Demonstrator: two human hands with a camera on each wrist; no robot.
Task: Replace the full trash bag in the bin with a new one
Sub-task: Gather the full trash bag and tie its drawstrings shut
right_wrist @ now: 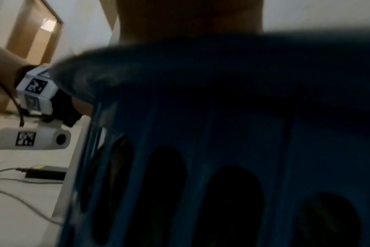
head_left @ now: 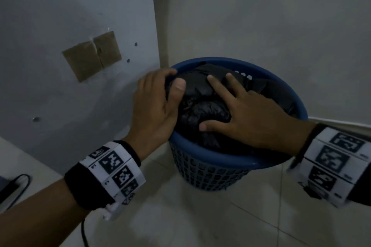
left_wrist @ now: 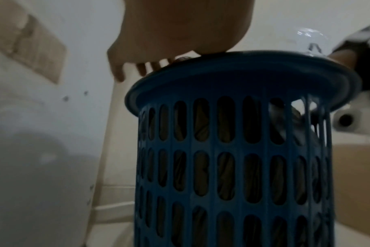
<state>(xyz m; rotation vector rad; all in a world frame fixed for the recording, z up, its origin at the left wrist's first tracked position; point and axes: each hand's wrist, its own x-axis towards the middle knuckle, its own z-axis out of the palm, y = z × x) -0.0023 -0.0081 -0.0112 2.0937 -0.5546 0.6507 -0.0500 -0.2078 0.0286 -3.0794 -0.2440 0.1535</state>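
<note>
A blue slotted plastic bin [head_left: 210, 158] stands on the floor in a wall corner, and a crumpled black trash bag [head_left: 202, 106] fills it. My left hand [head_left: 158, 102] curls over the bin's left rim, thumb and fingers gripping a fold of the bag. My right hand [head_left: 241, 110] lies flat on top of the bag with its fingers spread. In the left wrist view the bin [left_wrist: 232, 150] fills the frame, and the left hand [left_wrist: 158, 41] rests on its rim. The right wrist view shows only the dark bin wall [right_wrist: 222, 150] up close.
Pale walls meet right behind the bin, and a brown cardboard patch [head_left: 92, 56] is stuck on the left wall. A dark device with a cable [head_left: 10, 186] lies on the floor at the lower left. Light floor tiles [head_left: 200, 222] spread in front of the bin.
</note>
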